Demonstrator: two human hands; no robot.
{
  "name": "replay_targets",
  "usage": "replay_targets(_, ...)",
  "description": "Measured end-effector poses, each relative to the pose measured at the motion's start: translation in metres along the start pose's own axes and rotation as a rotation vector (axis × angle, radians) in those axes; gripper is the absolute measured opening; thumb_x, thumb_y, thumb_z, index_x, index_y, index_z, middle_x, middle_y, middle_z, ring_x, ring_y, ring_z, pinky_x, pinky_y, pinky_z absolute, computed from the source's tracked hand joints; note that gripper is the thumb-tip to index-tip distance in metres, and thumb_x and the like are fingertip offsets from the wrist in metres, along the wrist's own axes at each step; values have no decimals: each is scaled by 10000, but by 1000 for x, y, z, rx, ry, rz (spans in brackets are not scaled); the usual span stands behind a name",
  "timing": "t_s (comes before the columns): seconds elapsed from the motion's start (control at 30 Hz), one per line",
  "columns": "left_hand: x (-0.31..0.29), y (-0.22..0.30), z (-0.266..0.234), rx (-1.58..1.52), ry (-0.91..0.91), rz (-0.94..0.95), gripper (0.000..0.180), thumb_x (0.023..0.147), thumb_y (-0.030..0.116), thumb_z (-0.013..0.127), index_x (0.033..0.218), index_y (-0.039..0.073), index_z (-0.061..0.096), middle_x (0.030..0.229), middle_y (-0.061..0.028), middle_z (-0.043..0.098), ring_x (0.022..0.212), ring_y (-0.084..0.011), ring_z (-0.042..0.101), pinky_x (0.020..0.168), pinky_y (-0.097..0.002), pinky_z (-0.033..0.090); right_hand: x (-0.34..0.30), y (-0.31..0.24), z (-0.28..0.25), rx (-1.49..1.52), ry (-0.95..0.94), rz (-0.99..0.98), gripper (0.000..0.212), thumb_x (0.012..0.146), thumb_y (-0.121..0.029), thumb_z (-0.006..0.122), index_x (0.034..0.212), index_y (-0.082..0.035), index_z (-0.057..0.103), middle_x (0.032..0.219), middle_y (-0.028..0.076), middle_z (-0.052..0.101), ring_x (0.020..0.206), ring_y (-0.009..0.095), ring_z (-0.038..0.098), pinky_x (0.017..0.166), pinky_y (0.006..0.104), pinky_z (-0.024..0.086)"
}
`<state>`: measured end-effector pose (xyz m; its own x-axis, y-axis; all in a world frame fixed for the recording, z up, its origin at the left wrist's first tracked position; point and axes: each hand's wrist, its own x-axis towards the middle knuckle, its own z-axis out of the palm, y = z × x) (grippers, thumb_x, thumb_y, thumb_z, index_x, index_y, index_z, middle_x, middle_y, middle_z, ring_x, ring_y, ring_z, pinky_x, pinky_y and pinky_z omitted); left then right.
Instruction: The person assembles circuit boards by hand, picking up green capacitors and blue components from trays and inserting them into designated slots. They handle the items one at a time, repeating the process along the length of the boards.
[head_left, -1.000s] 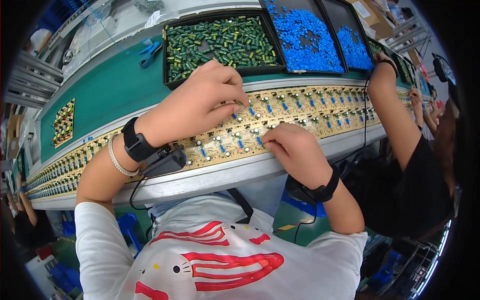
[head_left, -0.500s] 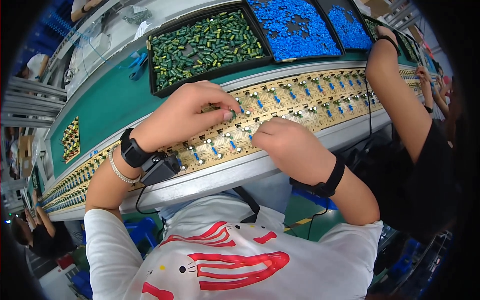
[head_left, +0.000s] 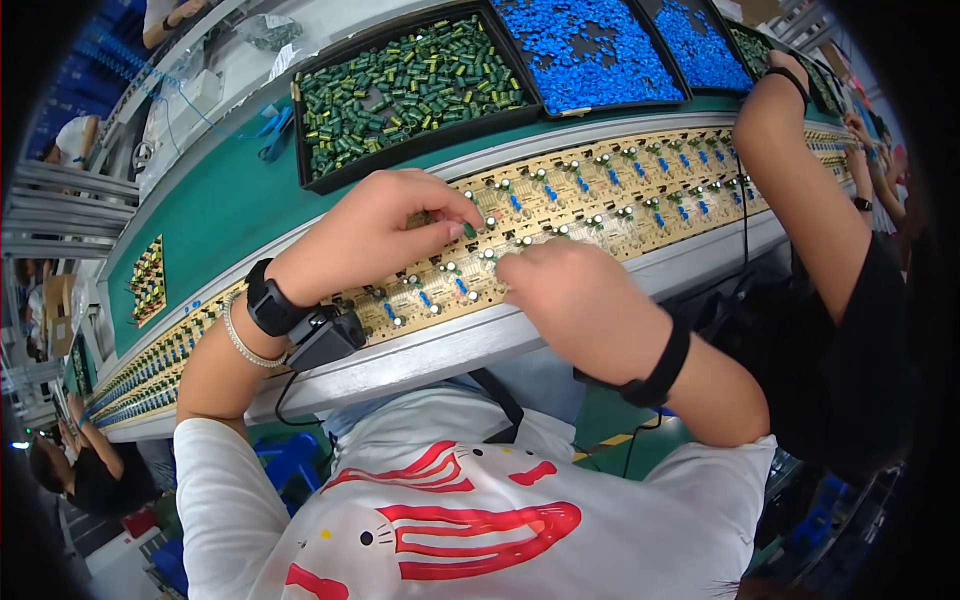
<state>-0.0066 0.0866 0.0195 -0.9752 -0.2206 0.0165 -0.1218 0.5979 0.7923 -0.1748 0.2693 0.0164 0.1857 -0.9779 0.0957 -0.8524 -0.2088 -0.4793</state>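
Observation:
A long row of tan circuit boards point(head_left: 548, 222) runs across in front of me, set with blue, green and white-topped parts. My left hand point(head_left: 370, 235) is over the boards, thumb and forefinger pinched on a small green capacitor point(head_left: 469, 230). Just to the right, my right hand point(head_left: 585, 295) hangs low over the near row of boards. Its fingers are curled together, and whatever they may hold is hidden. A black wristband point(head_left: 275, 300) is on my left wrist and another black band point(head_left: 662, 365) on my right.
Beyond the boards stand a black tray of green capacitors point(head_left: 410, 90) and trays of blue parts point(head_left: 590, 60). A co-worker's arm point(head_left: 800, 180) reaches in at the right. A separate board point(head_left: 148, 280) lies on the green mat point(head_left: 215, 220). The metal rail point(head_left: 430, 370) runs nearest me.
The boards have slid slightly left. My left hand has shifted a little to the right, still pinching the capacitor. My right hand's fingertips have moved slightly left.

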Motion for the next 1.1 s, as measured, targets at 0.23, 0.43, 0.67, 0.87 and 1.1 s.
replay_targets(0.23,17,8,11,153,24,145,165,888,73,647,1024,25,726,935,-105,701,912,-269,622,842,-378,497,89,66,-47,0,356,-6,184,908,-181,632,958,-9,673,826,166,672,785,344,661,684,399,517)
replay_targets(0.43,35,11,23,406,37,242,188,833,57,657,1009,59,725,966,-79,682,967,-285,590,915,-405,429,146,79,-28,-284,112,139,170,856,-189,677,956,-67,741,936,140,719,922,328,685,819,424,548)
replay_targets(0.67,44,7,29,501,57,242,186,809,53,693,988,76,737,951,-59,676,953,-262,571,898,-390,401,161,88,-22,-188,90,124,164,776,-116,759,936,-82,745,922,112,721,902,296,691,802,399,556)
replay_targets(0.87,46,6,29,550,50,248,179,806,60,701,979,88,739,956,-46,679,947,-256,563,891,-391,400,163,88,-25,-235,65,146,146,771,-107,754,914,-77,737,905,112,712,905,302,686,798,402,551)
replay_targets(1.1,45,-3,28,514,74,320,180,796,64,692,957,111,758,891,-39,665,928,-247,552,850,-370,399,166,84,-25,-297,-11,170,137,809,-137,714,931,-73,724,881,126,707,880,323,681,781,412,545)
